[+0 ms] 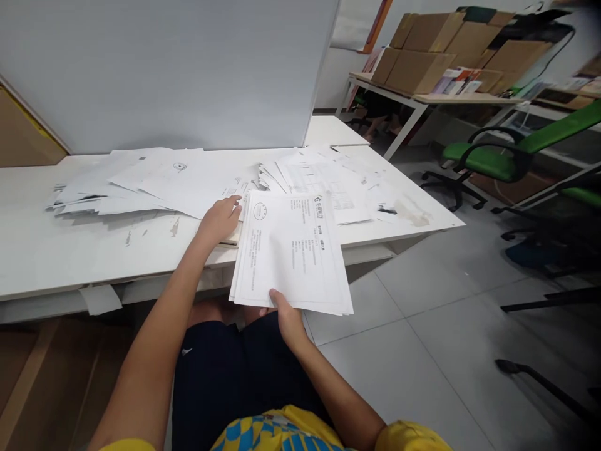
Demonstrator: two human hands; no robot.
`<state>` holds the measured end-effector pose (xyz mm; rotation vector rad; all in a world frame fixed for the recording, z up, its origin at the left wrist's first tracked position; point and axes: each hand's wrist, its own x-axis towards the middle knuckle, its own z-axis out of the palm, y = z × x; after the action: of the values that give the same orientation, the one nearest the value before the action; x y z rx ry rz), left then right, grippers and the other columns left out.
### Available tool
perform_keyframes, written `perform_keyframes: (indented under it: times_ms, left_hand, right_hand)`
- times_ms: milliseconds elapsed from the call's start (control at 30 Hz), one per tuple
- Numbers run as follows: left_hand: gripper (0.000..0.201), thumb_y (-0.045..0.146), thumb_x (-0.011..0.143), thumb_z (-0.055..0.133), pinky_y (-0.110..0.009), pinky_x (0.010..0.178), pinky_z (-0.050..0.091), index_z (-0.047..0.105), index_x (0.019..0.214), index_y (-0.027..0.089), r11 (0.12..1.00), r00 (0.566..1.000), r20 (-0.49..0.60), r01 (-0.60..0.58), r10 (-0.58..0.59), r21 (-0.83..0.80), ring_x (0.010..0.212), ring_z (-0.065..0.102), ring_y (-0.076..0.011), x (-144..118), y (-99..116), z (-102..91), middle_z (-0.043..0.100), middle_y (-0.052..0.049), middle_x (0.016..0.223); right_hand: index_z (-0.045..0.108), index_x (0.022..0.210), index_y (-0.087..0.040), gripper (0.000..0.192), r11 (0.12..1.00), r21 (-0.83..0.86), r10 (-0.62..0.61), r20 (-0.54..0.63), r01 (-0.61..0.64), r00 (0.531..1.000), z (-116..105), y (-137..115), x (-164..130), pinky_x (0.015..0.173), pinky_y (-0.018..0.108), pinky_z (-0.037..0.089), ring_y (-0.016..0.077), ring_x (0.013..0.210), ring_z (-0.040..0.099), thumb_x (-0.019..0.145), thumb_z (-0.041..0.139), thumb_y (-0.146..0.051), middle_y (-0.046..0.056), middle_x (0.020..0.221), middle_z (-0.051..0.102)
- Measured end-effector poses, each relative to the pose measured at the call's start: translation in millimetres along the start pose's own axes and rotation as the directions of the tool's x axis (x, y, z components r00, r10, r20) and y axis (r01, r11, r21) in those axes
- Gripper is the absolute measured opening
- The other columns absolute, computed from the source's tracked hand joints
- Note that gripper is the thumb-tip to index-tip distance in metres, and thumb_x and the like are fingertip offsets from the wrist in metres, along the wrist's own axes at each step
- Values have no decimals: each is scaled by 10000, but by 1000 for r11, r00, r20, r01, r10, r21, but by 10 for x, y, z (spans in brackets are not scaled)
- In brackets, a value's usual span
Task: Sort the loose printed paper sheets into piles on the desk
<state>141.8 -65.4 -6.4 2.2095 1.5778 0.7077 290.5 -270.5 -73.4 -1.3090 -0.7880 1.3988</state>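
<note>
My right hand (287, 316) is closed on the near edge of several printed sheets (286, 257), thumb on top. The sheets hang tilted over my lap and the table's front edge, with a round stamp and columns of print on the uppermost page. To their left, my left hand (220, 220) lies with fingers stretched out at the right end of a fanned paper pile (154, 175); its fingertips are close to the held sheets' far left corner. Behind the held sheets spreads a second heap of printed papers (312, 178), some with tables on them.
The white table (61, 250) has a grey upright panel (169, 69) at its back and a cardboard box (25, 131) at the left. Cardboard boxes (417, 66) stack on another table. A green office chair (488, 160) stands on the tiled floor at the right.
</note>
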Motion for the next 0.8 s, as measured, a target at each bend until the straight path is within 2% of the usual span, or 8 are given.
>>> perform_keyframes:
  times_ms: [133, 233, 433, 633, 733, 800]
  left_hand:
    - [419, 373, 945, 387, -432, 1007, 467, 633, 1256, 237, 978, 997, -27, 66, -73, -198, 1141, 611, -283, 12, -4, -34, 691, -92, 1229]
    - [362, 347, 932, 413, -437, 983, 480, 655, 1184, 252, 971, 994, -42, 90, -102, -220, 1092, 630, -284, 29, -16, -28, 707, -82, 1174]
    - [331, 304, 924, 460, -485, 1040, 442, 661, 1182, 255, 999, 993, -113, -24, 18, -49, 1174, 573, -323, 62, -95, 111, 684, -112, 1177]
    - [509, 151, 895, 396, -504, 1086, 390, 567, 1373, 178, 965, 988, -30, -140, 151, 223, 1294, 477, -337, 40, -49, 204, 619, -151, 1317]
    - [549, 130, 897, 364, -512, 1083, 387, 525, 1422, 129, 950, 988, -1, -146, 152, 276, 1317, 459, -348, 38, -20, 183, 601, -182, 1337]
    - [534, 187, 926, 360, -502, 1076, 401, 514, 1434, 127, 970, 995, 14, -104, 103, 222, 1301, 484, -345, 47, -36, 152, 600, -180, 1347]
  right_hand:
    - [589, 437, -272, 469, 999, -47, 22, 52, -19, 998, -13, -3, -35, 827, 377, 536, 234, 632, 633, 792, 529, -573, 47, 520, 623]
    - [586, 444, -271, 470, 997, -70, 49, 79, -43, 996, 0, 17, -3, 821, 371, 537, 229, 635, 638, 777, 530, -597, 46, 526, 625]
    - [577, 460, -263, 483, 999, -29, 36, 129, -33, 991, 10, -10, -10, 851, 363, 528, 221, 664, 645, 812, 507, -586, 38, 519, 606]
    - [579, 450, -264, 462, 1000, 4, 8, 107, -8, 994, 38, -108, -37, 909, 377, 516, 232, 692, 656, 811, 509, -544, 38, 511, 597]
    - [583, 449, -264, 449, 1000, 19, 16, 88, -18, 996, 69, -125, -23, 850, 372, 532, 228, 665, 647, 790, 522, -550, 39, 513, 599]
    - [593, 450, -261, 442, 999, 29, 37, 89, -39, 995, 74, -122, -20, 791, 373, 540, 222, 623, 631, 777, 529, -551, 39, 511, 603]
